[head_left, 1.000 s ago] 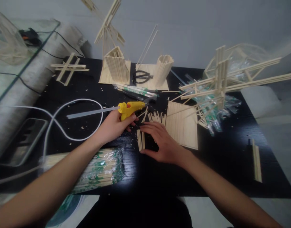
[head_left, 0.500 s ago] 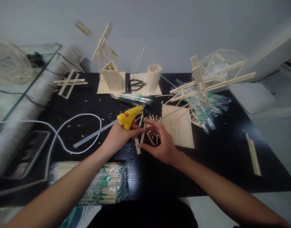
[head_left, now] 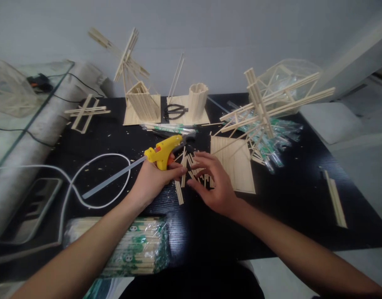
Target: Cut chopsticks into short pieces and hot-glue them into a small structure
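My left hand (head_left: pixel 151 180) is closed around the handle of a yellow hot glue gun (head_left: pixel 164 150), its nozzle pointing up and to the right. A long translucent glue stick (head_left: pixel 114 179) juts from the back of the gun. My right hand (head_left: pixel 217 182) has its fingers apart and curved, with nothing visibly gripped. Between the hands lies a pile of short cut wooden sticks (head_left: pixel 191 160), partly hidden by the fingers. A few sticks lie side by side as a narrow strip (head_left: pixel 179 193) below the left thumb.
A stick-built windmill base (head_left: pixel 234 166) stands right of my hands. Further back are a square stick tower (head_left: pixel 142 104), a round stick tower (head_left: pixel 197 101) and black-handled scissors (head_left: pixel 176 111). A bagged stick bundle (head_left: pixel 131 245) lies in front; a white cord (head_left: pixel 108 155) loops at left.
My left hand and the glue gun have shifted slightly left. My right hand has drawn a little right, away from the sticks, widening the gap between the hands. The view has shifted slightly.
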Tool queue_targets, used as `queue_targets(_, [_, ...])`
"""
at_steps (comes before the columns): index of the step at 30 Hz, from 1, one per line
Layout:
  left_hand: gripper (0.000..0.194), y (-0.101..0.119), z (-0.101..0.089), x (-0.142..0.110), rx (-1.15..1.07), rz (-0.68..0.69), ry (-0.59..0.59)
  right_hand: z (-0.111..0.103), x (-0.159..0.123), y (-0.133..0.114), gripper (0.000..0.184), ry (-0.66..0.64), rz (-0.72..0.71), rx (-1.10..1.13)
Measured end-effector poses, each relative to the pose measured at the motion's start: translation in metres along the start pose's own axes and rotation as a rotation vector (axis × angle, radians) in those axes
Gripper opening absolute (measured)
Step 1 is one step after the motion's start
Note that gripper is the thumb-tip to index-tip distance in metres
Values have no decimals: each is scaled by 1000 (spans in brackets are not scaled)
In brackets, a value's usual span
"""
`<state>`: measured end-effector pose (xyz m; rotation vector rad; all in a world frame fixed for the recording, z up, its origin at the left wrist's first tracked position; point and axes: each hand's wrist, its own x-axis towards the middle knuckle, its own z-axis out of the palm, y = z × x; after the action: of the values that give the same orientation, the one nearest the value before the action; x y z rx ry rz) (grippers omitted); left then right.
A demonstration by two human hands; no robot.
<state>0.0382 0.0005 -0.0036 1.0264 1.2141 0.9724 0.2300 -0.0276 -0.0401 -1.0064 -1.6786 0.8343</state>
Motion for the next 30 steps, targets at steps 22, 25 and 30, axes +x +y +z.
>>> queue_targets(22, [30,-3,6,-7,263,55,-32,-9,14,-8,17,218,243,59])
queue_targets(25, [33,-6,8,-9,294,53,-89,-8,15,-10,17,227,221,24])
queue_targets(30, [38,-12,10,-10,312,40,-150,-6,14,-8,19,222,206,-7])
